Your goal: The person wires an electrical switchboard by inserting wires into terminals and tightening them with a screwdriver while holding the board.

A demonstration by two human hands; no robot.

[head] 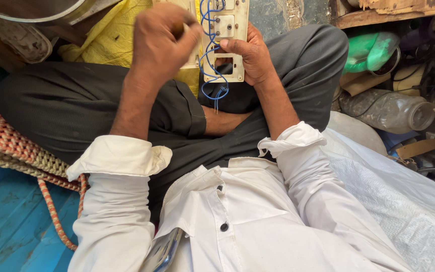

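A: What does the right hand (250, 55) do?

B: It holds the cream switch board (225, 40) by its right edge. The thumb lies across the back of the board, just above a rectangular hole, and the other fingers are curled around the edge behind it. So the fingers are closed on the board, pinching it between thumb and fingers.

A: And where is this board?

B: It is near the top of the view, upright, above the crossed legs in dark grey trousers (66, 111). Its back side faces the camera. I can see 1 square switch module (225, 25) in it and the empty hole below.

A: What about the blue wire (211, 70)?

B: It runs down the back of the board in loops, and its ends hang free below the board's lower edge.

A: And the left hand (159, 43)?

B: It is at the left edge of the board, with the fingers pressed together in a loose fist. The back of the hand faces the camera, so I cannot tell what it pinches, or if it holds a tool.

A: What lies around?

B: A yellow cloth (112, 40) is behind the left hand. A woven red and white mat (11, 148) is on the blue floor (6, 221) at the left. At the right lie a clear plastic jar (388, 108) and a green plastic bag (368, 50). A phone (166, 249) sticks out from the white shirt (247, 221).
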